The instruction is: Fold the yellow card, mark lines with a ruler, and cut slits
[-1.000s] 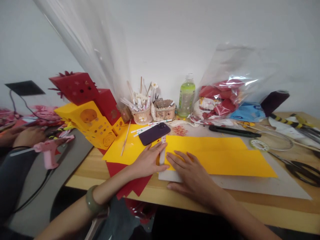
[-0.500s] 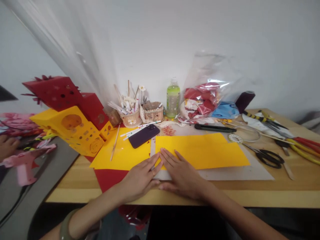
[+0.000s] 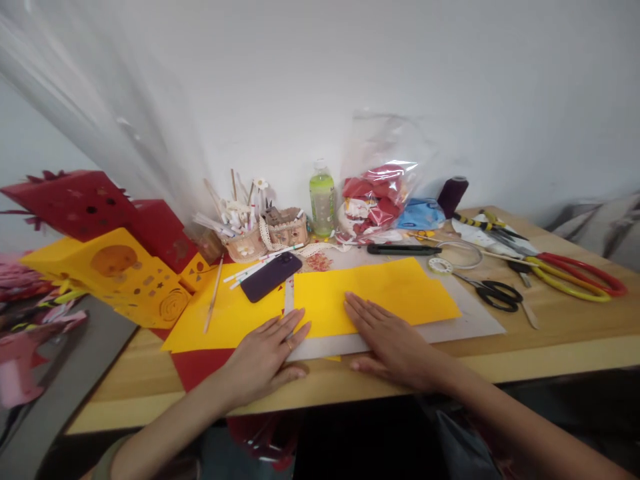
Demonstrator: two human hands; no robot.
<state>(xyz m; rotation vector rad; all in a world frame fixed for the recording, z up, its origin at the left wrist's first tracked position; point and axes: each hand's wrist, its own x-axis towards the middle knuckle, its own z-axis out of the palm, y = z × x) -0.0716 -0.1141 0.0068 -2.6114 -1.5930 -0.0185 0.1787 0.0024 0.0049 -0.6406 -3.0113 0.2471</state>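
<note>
A folded strip of yellow paper lies on a grey board in front of me. My right hand rests flat on the strip's near middle, fingers stretched out and together. At the strip's left end lies my left hand, fingers extended, a ring on one of them. Under and beside that hand spreads a second yellow sheet, with red paper showing below it. A dark purple phone lies on the yellow sheet, just beyond my left hand.
Red and yellow decorated paper shapes stand at left. Behind are pen baskets, a green bottle and a clear bag of red scraps. At right lie a cutter, black scissors and red-and-yellow-handled tools.
My hands have moved apart; the right one has slid rightward along the yellow strip. The camera view has turned right, and the co-worker's hand at far left has left the picture.
</note>
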